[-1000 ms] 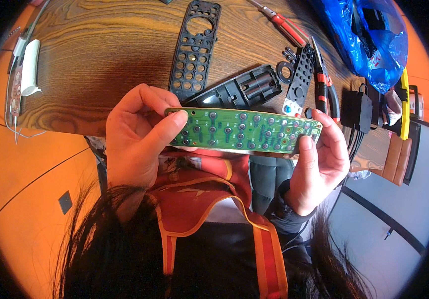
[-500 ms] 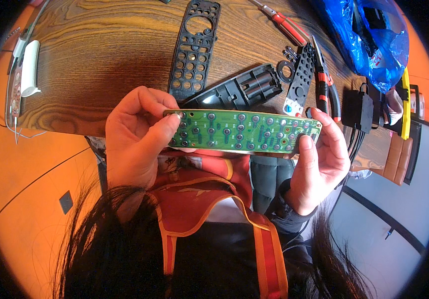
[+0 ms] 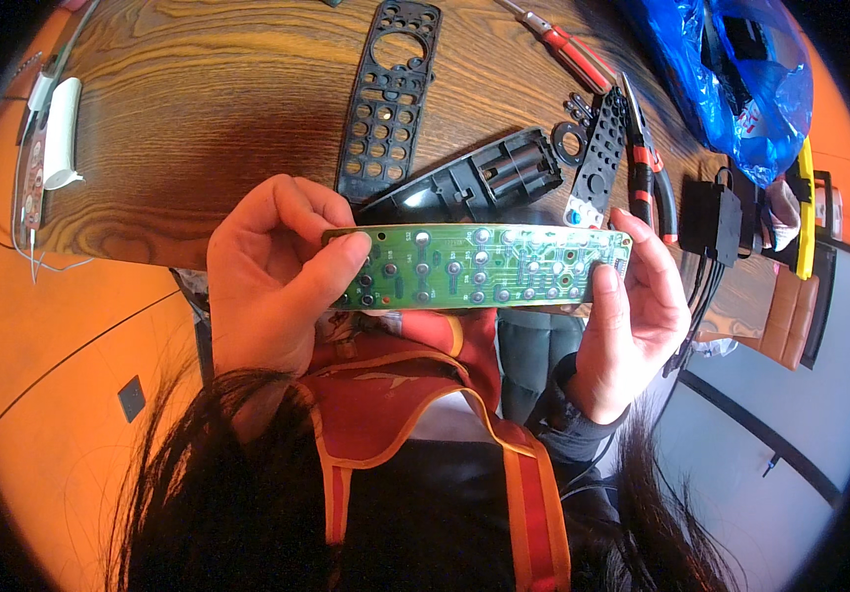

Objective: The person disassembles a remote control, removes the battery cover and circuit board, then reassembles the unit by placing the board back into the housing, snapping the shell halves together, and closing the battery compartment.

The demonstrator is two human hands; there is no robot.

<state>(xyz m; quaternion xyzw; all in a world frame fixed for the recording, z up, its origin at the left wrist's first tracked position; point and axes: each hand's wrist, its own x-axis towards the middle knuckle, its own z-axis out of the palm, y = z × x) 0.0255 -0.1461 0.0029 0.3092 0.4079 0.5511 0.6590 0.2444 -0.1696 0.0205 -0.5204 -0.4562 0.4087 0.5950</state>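
A long green circuit board [image 3: 464, 266] with rows of round button contacts is held level in front of me. My left hand [image 3: 282, 266] pinches its left end, thumb on the face and fingers behind. At the other end my right hand [image 3: 637, 316] grips it, thumb on the front near the lower edge and fingers behind the upper corner. Just beyond the board lie a black remote-control front shell [image 3: 382, 109] full of button holes and a black back shell [image 3: 474, 178] with a battery bay. A black rubber keypad [image 3: 602, 148] rests to their right.
Pliers [image 3: 647, 168] with red and black handles lie beside the keypad, near a black ring-shaped part [image 3: 569, 143]. Further back are a red screwdriver [image 3: 578, 54] and a blue plastic bag [image 3: 740, 89]. A black box [image 3: 711, 217] with cables sits at the right edge, a power strip [image 3: 33, 178] at the left.
The board has tilted slightly and dropped a little, so its face catches more light. My left thumb has slid a bit further onto it.
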